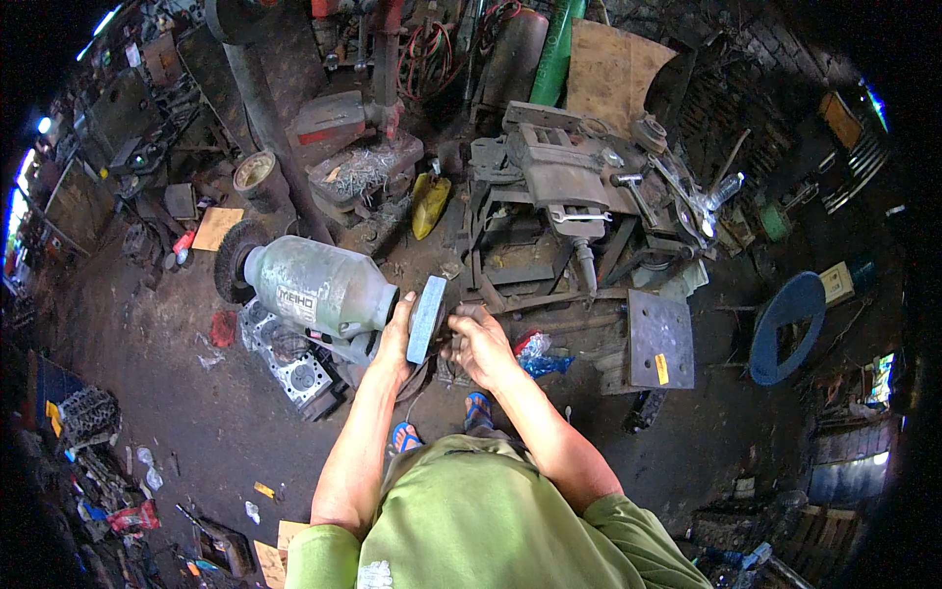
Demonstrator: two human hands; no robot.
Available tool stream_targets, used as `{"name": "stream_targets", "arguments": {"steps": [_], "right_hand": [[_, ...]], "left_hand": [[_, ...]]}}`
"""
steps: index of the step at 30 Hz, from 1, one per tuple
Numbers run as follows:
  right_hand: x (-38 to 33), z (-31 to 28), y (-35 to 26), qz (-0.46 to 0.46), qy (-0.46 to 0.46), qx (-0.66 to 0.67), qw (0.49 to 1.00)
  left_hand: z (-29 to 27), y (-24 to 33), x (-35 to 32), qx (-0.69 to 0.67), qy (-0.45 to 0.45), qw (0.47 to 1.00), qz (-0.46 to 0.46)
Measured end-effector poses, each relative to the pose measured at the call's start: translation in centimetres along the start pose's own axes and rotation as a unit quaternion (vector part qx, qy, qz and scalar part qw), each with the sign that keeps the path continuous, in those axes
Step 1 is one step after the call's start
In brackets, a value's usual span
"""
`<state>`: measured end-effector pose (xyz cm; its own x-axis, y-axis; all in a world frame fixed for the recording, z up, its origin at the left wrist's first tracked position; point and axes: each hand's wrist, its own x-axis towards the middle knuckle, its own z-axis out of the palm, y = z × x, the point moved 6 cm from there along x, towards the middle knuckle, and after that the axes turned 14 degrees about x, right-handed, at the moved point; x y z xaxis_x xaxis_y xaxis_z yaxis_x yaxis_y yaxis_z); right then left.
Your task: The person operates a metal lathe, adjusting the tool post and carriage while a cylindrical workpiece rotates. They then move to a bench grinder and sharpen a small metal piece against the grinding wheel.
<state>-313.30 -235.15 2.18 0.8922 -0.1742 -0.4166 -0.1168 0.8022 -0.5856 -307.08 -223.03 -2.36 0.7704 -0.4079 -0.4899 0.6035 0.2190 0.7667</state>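
Note:
In front of me is a bench grinder [329, 285] with a worn grey-green motor housing. At its right end a thick blue-grey grinding wheel [425, 321] stands edge-on to me; a dark round wire wheel [234, 261] is on its left end. My left hand [395, 339] is closed against the grinding wheel's left side, between it and the housing, thumb up. On the other side, my right hand [478, 344] has its fingers curled close to the middle of the wheel. Whatever is between those fingers is hidden from view.
A metal engine part [297, 368] lies under the grinder. Ahead to the right, a cluttered metal stand [559, 172] carries wrenches and a plastic bottle [724, 189]. A square steel plate [660, 339] and a blue ring-shaped disc [788, 328] are to the right. My sandalled feet are below my hands.

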Motion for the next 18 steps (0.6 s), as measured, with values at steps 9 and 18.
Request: {"name": "stream_targets", "arguments": {"steps": [9,18], "right_hand": [[-0.7,1.0,-0.2,-0.004,-0.008,-0.100,0.995],[0.9,0.3,-0.3,0.018,-0.053,-0.132,0.990]], "left_hand": [[0.0,0.3,-1.1,0.027,0.024,0.999,-0.015],[0.4,0.1,-1.4,-0.060,-0.050,0.995,0.058]]}}
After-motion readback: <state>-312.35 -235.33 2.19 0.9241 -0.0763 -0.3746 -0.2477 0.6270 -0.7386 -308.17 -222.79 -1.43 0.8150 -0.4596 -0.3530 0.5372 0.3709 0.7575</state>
